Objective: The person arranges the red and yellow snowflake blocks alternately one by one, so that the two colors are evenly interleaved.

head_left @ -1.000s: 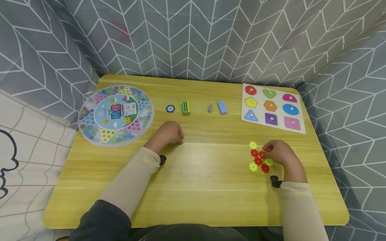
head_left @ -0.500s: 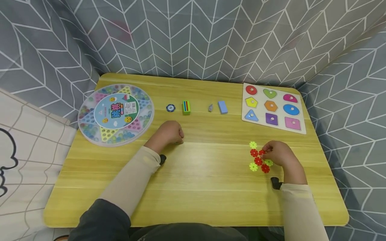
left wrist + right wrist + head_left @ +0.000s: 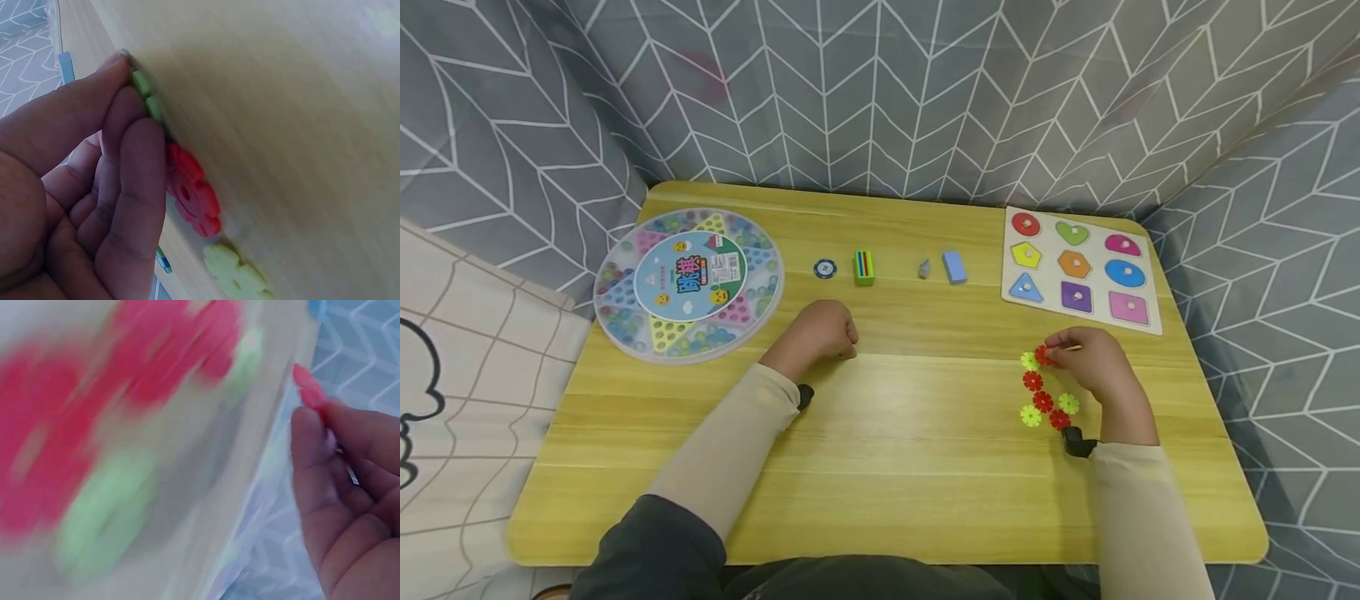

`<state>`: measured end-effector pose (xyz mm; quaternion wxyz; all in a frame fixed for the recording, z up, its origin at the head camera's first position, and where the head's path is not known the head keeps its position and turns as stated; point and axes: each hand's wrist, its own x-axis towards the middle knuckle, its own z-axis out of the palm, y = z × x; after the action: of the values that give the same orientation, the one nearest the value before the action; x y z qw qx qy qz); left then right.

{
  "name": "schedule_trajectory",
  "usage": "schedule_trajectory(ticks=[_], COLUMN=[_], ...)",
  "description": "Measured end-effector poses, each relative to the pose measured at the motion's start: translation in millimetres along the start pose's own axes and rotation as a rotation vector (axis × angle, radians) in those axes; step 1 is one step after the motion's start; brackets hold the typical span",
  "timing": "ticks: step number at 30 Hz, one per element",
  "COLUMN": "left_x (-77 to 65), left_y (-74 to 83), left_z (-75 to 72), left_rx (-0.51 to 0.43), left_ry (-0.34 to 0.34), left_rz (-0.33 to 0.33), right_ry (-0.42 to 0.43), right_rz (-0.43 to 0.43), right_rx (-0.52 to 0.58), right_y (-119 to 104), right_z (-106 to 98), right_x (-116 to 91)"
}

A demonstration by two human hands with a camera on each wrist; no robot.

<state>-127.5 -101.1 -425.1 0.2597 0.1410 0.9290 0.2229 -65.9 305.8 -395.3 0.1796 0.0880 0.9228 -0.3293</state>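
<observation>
My right hand (image 3: 1090, 362) pinches a red flower-shaped plastic disc (image 3: 1043, 355) between thumb and fingertips, held off the table in the right wrist view. Near it lie several more such discs, among them a red disc (image 3: 1042, 402), a yellow-green disc (image 3: 1030, 415) and another yellow-green disc (image 3: 1068, 403). My left hand (image 3: 823, 329) is at the table's middle left, fingers curled. Its wrist view shows thumb and fingers pinching a green disc (image 3: 147, 97), with a red disc (image 3: 194, 190) and a yellow disc (image 3: 237, 272) close by; the hand hides these in the head view.
A round marble board game (image 3: 688, 287) lies at left on the wooden table (image 3: 880, 500). Along the back are a poker chip (image 3: 824, 268), a green block with coloured stripes (image 3: 863, 268), a small grey piece (image 3: 924, 268), a blue block (image 3: 954, 267) and a shape puzzle board (image 3: 1045, 308).
My right hand has taken a red disc from the cluster and moved it away from the body, to beside the farthest yellow-green disc. My left hand has stayed in place.
</observation>
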Motion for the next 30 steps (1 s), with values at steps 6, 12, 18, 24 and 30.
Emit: schedule_trajectory(ticks=[6,12,18,24,30], left_x=[-0.2,0.7,2.5,3.3,2.9], left_y=[-0.1,-0.5,0.3,-1.6,-3.2], left_z=[0.7,1.6,0.5,-1.6,-3.5], left_rx=[-0.017,-0.027,-0.042,-0.056,-0.068], left_ry=[0.011,0.013,0.0,-0.013,-0.031], left_rz=[0.001,-0.004,-0.013,-0.013,-0.033], right_ry=[0.004,-0.099,-0.197,-0.209,-0.147], right_rz=[-0.117,-0.227,-0.212,-0.276,-0.328], right_rx=[0.114,0.232,0.208,0.099,-0.01], right_y=[-55.1,-112.6,-143.6,-156.9,-164.6], right_z=[27.1,84.9,131.5,154.7,165.9], right_x=[21.2,44.5,56.0,58.2,55.4])
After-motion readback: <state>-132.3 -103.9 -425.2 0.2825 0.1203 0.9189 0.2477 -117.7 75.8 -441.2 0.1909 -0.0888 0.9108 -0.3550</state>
